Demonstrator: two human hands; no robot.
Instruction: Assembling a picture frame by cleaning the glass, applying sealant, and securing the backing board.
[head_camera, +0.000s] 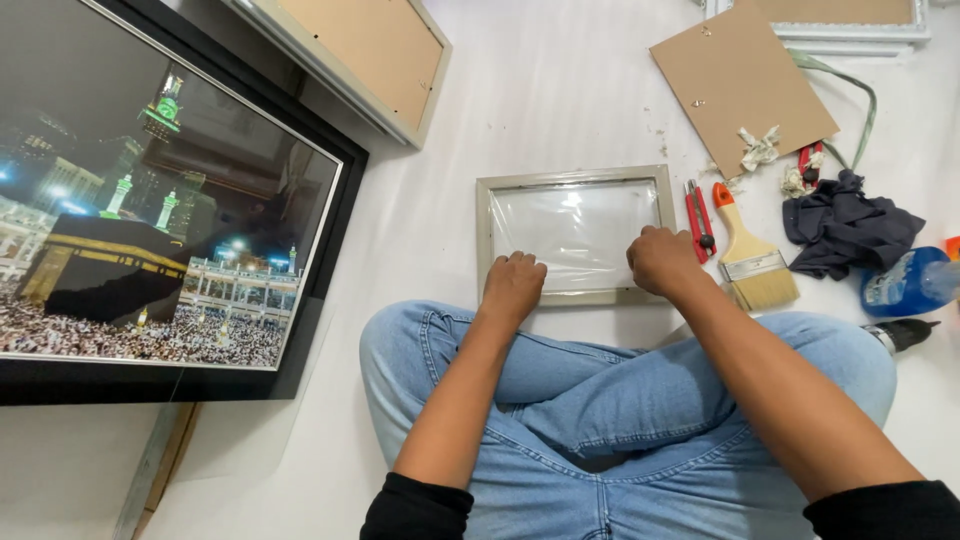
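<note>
Jeans-clad crossed legs (620, 400) are seen nearest the lens, with two bare forearms in black sleeves reaching forward over them. Fingers of both hands are curled under into loose fists and pressed down on one small frame (575, 236); nothing is pinched. Left hand (513, 287) is set on the frame's near-left corner, right hand (662, 260) on its near-right part, knuckles on the pane.

Small frame: one, rectangular, pale beige-grey moulding, clear glossy pane with glare in the middle, laid flat on the white floor (560, 90) just ahead of the knees.

Just right of it, counted: one red utility knife (699, 220), one flat paintbrush (752, 258) with orange handle and light bristles, one dark crumpled cloth (850, 228), one blue bottle (910, 283) lying on its side, one brown backing board (740, 80), two small wads of crumpled paper (760, 148) at its edge.

Further out, left: one large black-framed picture (150, 210) of a lit night scene with a crowd. Two more frames are seen face down, one (370, 55) behind the large picture, one (850, 20) at the top right corner.
</note>
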